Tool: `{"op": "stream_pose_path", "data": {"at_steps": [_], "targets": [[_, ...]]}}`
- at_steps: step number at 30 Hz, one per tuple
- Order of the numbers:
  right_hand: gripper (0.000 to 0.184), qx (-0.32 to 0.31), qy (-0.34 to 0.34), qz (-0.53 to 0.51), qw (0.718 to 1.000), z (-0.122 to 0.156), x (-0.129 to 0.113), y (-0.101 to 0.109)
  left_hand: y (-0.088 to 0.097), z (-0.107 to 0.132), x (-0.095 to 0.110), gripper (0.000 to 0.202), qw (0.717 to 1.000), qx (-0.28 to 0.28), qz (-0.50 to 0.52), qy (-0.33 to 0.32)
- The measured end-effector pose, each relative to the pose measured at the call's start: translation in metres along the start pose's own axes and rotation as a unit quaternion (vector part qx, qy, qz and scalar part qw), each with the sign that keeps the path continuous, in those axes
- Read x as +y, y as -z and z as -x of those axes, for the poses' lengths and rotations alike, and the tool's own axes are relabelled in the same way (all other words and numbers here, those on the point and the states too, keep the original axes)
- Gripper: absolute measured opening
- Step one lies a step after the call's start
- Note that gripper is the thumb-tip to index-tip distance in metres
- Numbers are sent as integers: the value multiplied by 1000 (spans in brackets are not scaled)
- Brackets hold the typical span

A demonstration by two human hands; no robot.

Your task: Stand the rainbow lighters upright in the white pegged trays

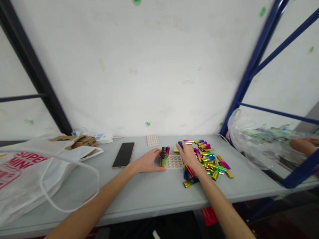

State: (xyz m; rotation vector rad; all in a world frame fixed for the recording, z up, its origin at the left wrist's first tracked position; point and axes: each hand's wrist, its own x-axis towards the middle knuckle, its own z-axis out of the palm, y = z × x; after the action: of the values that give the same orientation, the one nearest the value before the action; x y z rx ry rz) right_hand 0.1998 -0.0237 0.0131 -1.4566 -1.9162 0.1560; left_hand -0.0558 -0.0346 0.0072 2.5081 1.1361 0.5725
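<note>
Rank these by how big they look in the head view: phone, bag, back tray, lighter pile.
1. Bag, probably helped by being near the camera
2. Lighter pile
3. Phone
4. Back tray

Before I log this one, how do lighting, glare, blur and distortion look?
Head view: the black post and blue post splay outward toward the top, probably wide-angle distortion; glints on the shiny lighters; another person's hand at far right looks soft; the wall is bright, fairly evenly lit.
</note>
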Motion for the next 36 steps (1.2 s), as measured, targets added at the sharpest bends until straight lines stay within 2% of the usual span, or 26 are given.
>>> {"op": "stream_pose_path", "data": {"at_steps": [2,5,8,11,14,16,22,31,36], "targets": [[26,-25,34,-2,999,0,3,-3,0,0,0,82,1000,-3,-1,-1],[32,-30,91,9,995,0,2,-4,1,0,2,80,1000,-6,-2,-5],[43,-47,76,12,996,0,-2,0,2,-1,2,77,1000,-6,0,-13],[47,-96,64,-34,993,2,-5,4,1,-1,1,72,1000,-2,7,-30],[40,-150,88,-66,983,3,-5,5,0,-2,0,71,999,-2,12,-35],[34,-171,109,-52,978,4,-4,3,0,-2,-1,72,999,-3,15,-32],[21,-178,163,18,970,4,-10,-1,-2,-4,-3,71,999,1,21,-31],[25,-197,163,31,966,4,-14,4,1,-5,-13,66,997,-8,57,-55],[30,-194,116,111,968,5,-22,-5,1,-5,-17,64,997,-16,61,-53]]}}
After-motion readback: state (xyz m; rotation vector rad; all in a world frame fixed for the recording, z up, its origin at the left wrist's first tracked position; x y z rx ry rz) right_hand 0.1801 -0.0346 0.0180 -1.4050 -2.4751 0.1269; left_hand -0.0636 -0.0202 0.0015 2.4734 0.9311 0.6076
